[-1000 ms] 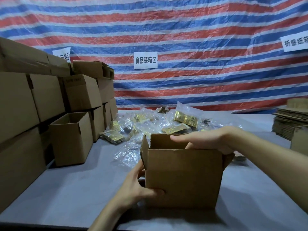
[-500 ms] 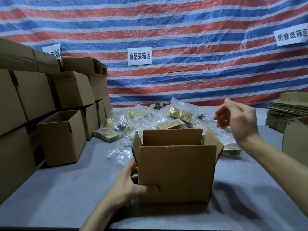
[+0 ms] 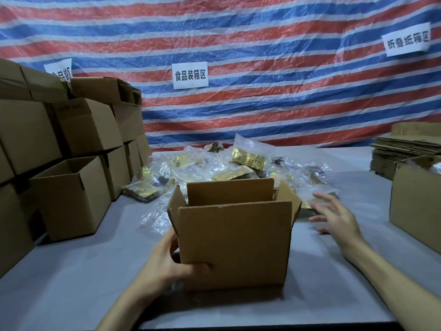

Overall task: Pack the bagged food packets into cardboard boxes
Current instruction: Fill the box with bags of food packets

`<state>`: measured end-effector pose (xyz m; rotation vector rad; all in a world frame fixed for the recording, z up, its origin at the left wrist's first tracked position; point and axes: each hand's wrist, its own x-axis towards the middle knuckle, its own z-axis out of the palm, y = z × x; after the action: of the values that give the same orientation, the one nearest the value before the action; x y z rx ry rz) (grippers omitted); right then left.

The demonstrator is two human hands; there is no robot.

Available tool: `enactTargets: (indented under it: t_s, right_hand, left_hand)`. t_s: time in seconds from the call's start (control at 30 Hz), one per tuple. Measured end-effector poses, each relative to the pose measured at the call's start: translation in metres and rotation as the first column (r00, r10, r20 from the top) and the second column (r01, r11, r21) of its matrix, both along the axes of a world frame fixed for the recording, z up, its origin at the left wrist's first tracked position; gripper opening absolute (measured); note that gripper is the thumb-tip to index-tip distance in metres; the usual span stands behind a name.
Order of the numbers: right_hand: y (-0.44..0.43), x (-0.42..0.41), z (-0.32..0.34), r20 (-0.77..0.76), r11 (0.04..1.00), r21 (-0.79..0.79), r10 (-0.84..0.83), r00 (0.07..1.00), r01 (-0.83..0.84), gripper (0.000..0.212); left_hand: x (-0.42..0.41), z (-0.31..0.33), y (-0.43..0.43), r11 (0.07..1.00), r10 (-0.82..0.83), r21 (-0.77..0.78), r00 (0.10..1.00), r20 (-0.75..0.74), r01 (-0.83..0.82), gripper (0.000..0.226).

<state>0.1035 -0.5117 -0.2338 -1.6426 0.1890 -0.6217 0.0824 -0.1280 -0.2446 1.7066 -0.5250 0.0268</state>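
One open box [image 3: 235, 242] stands between both hands; left hand [image 3: 164, 263] grips its left corner; right hand [image 3: 334, 218] spread, just beside.

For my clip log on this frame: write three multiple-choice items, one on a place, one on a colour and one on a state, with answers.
1. Where is the flat cardboard stack?
A) on the floor
B) far right of the view
C) atop the left boxes

2. What colours are the tarp stripes?
A) green, yellow
B) black, grey
C) red, blue, white

3. How is the right hand?
A) open, fingers spread
B) fist round a packet
C) gripping a flap

Answers:
1. B, the stack sits at the right edge.
2. C, red, blue and white bands fill the backdrop.
3. A, its fingers are spread and hold nothing.
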Motion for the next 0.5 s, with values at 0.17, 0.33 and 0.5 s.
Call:
enactTargets:
  t_s: [0.17, 0.33, 0.5]
  right_hand:
    - [0.001, -0.005, 0.004, 0.007, 0.994, -0.02, 0.108, 0.994, -0.108, 0.034]
    - [-0.014, 0.002, 0.0, -0.014, 0.962, 0.234, 0.146, 0.989, -0.139, 0.031]
    - [-0.019, 0.001, -0.004, 0.041, 0.924, 0.373, 0.071, 0.997, -0.081, 0.025]
  left_hand:
    - [0.0, 0.0, -0.001, 1.0, -0.005, 0.004, 1.0, -0.009, 0.005, 0.094]
    - [-0.001, -0.001, -0.001, 1.0, 0.018, 0.023, 1.0, 0.018, -0.018, 0.092]
    - [0.002, -0.003, 0.001, 0.999, 0.019, 0.026, 1.0, -0.004, -0.019, 0.096]
